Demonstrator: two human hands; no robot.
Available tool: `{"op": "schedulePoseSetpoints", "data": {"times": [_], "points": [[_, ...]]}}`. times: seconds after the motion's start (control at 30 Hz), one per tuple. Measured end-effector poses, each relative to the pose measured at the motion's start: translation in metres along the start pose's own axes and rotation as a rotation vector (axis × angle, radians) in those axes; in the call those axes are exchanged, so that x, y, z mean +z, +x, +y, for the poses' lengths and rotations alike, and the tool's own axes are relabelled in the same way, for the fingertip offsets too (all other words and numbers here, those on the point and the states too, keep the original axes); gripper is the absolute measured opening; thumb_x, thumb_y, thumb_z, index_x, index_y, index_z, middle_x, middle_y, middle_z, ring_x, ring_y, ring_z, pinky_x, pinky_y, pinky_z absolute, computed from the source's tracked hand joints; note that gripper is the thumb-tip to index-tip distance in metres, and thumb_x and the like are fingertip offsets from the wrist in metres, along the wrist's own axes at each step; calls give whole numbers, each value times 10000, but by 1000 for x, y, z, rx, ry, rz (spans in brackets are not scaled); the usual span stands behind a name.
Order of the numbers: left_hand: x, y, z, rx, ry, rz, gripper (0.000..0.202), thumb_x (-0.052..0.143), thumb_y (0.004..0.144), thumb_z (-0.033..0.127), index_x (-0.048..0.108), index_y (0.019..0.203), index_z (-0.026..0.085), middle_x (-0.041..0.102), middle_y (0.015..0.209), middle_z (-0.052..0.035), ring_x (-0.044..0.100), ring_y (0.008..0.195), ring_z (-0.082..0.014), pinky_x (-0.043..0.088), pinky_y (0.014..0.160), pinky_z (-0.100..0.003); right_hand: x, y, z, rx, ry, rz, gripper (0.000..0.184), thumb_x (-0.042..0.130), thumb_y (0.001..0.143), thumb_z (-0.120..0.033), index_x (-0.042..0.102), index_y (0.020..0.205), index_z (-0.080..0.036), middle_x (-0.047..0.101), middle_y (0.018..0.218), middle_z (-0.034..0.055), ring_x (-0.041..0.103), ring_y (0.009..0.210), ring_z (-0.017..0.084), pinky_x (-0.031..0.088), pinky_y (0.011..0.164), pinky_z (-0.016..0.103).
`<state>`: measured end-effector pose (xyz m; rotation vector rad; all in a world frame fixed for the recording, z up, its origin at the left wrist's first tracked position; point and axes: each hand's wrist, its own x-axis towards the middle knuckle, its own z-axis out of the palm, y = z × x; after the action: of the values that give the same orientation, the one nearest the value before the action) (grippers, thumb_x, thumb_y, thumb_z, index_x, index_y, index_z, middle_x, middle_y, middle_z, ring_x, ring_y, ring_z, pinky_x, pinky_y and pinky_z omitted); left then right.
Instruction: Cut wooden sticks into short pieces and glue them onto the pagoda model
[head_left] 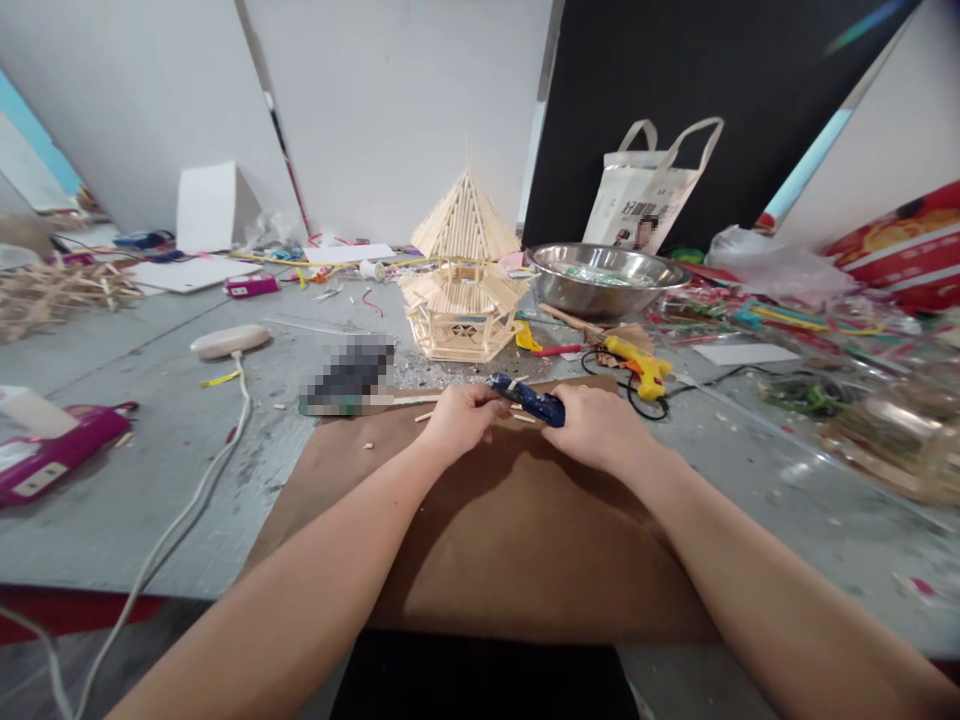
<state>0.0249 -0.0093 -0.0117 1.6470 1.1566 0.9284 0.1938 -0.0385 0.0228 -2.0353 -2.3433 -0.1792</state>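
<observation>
My right hand point(600, 428) is closed around dark blue pliers point(536, 400), whose head points left. Close to that head, my left hand point(466, 420) has its fingers pinched together; what they hold is too small and hidden to make out. Short pale wooden sticks point(523, 418) lie by the fingertips on a brown sheet point(480, 570). Just beyond my hands stands a small pavilion model point(466, 285) built of wooden sticks, with a pointed roof and an openwork base.
Right of the model are a yellow glue gun point(639, 368) with a black cord and a steel bowl point(607, 280). A blurred dark phone-like object point(349, 375) lies left. Farther left are a white corded device point(229, 342) and a purple power strip point(64, 450).
</observation>
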Motion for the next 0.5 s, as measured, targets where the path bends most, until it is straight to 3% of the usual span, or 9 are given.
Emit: {"op": "schedulePoseSetpoints", "data": {"times": [0.27, 0.5], "points": [[1, 1, -1, 22, -48, -2, 106, 509, 681, 237, 536, 697, 135, 597, 626, 14, 396, 287, -22, 293, 301, -156, 2, -1, -3, 16, 13, 20, 242, 451, 673, -358, 528, 828, -189, 630, 791, 76, 585, 714, 231, 353, 543, 297], [2, 1, 1, -25, -116, 33, 109, 543, 674, 238, 500, 639, 145, 427, 344, 74, 460, 317, -75, 360, 334, -162, 1, -2, -5, 37, 34, 1, 254, 452, 684, -336, 529, 867, -176, 631, 820, 83, 585, 722, 218, 356, 557, 286]]}}
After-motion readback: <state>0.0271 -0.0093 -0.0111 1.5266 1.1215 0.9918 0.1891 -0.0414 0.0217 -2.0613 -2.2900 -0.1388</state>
